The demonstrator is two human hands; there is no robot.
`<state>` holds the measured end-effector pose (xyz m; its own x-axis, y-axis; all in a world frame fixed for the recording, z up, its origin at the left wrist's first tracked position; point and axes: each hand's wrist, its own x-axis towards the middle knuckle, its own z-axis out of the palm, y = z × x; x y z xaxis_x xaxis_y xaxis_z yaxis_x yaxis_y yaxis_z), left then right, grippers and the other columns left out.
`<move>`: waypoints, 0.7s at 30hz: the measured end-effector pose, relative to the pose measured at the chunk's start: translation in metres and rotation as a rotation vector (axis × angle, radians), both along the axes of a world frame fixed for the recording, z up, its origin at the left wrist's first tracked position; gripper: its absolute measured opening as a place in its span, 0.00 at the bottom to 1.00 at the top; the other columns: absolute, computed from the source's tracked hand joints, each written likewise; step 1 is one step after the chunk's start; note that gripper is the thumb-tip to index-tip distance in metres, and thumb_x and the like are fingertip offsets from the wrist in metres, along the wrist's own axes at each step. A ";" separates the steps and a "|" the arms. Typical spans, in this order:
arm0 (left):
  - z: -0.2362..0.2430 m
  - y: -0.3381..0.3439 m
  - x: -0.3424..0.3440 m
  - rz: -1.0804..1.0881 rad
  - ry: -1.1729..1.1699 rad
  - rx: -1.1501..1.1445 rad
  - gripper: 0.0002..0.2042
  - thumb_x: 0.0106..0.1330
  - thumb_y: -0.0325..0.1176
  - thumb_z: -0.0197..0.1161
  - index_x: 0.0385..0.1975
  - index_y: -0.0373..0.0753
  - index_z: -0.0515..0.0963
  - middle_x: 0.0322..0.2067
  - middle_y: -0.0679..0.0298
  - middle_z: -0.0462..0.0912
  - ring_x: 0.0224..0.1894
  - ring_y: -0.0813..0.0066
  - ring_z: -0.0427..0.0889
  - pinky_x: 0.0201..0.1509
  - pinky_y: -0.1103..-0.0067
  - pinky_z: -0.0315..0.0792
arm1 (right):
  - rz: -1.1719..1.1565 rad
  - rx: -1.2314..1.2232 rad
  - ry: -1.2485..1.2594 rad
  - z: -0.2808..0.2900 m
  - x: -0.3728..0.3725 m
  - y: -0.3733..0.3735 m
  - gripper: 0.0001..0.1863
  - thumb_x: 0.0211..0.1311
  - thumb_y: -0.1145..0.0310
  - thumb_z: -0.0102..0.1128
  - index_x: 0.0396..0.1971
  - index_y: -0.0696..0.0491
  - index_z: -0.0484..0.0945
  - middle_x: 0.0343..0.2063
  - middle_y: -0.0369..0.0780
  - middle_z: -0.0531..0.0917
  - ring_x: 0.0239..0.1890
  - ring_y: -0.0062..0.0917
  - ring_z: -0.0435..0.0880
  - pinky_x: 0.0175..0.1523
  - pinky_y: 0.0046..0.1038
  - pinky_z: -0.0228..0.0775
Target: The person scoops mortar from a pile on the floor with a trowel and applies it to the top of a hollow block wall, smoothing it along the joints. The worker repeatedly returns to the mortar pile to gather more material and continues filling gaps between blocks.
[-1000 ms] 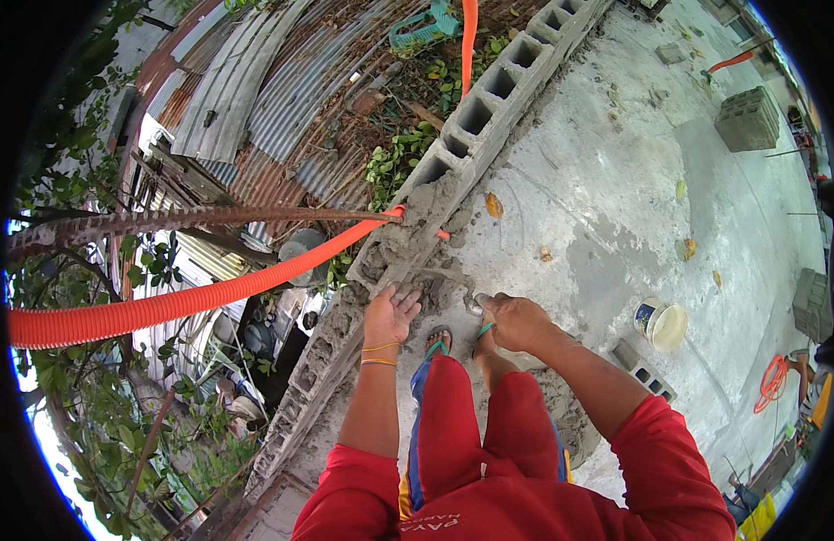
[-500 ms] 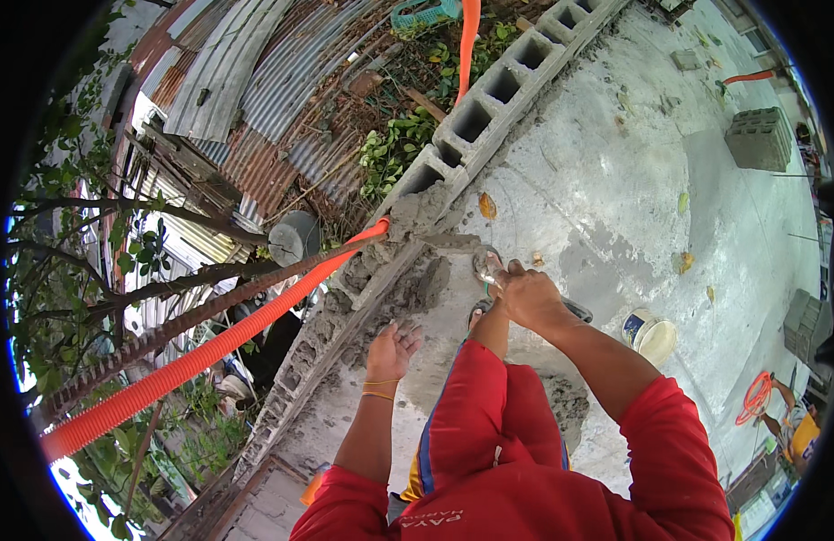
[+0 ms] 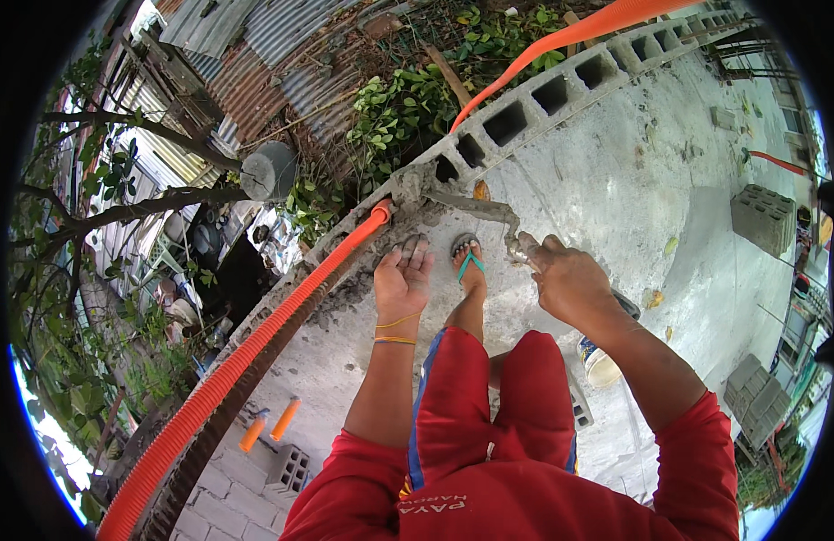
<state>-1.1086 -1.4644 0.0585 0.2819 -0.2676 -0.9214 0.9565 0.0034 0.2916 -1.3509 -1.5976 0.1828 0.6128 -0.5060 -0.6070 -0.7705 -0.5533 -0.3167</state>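
Observation:
My right hand (image 3: 570,287) grips the handle of a mortar-smeared trowel (image 3: 478,206). The blade points left, and its tip reaches the wet mortar (image 3: 413,187) on top of a low hollow-block wall (image 3: 489,137). Beside that mortar, an orange corrugated pipe (image 3: 286,308) rises toward the camera, with a dark rusty bar (image 3: 271,347) along it. My left hand (image 3: 404,278) is held below the pipe's far end, palm up with fingers loosely curled and apart. Nothing shows in it.
My sandalled foot (image 3: 469,257) stands on the concrete floor near the wall. A white bucket (image 3: 602,363) is beside my right forearm. Hollow blocks (image 3: 763,219) stand at the right. Another orange pipe (image 3: 534,59) crosses behind the wall, near rusty corrugated sheets (image 3: 246,86). Branches (image 3: 146,203) spread at left.
The whole view has turned, with the wall's far end swinging right. My left hand is nearer the pipe's far end. The trowel stays in my right hand, its tip still at the mortar.

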 end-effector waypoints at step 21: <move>-0.002 0.036 0.038 -0.515 -0.876 0.435 0.12 0.71 0.26 0.59 0.51 0.32 0.77 0.45 0.59 0.83 0.50 0.64 0.82 0.55 0.67 0.73 | 0.196 0.089 -0.163 -0.033 0.058 -0.071 0.29 0.58 0.71 0.66 0.62 0.55 0.75 0.47 0.50 0.82 0.44 0.48 0.86 0.51 0.43 0.80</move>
<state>-1.0704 -1.4286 0.0562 0.8307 -0.2419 -0.5014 0.2759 -0.6033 0.7483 -1.2929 -1.6689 0.1503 0.7870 -0.3172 -0.5292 -0.5864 -0.6513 -0.4816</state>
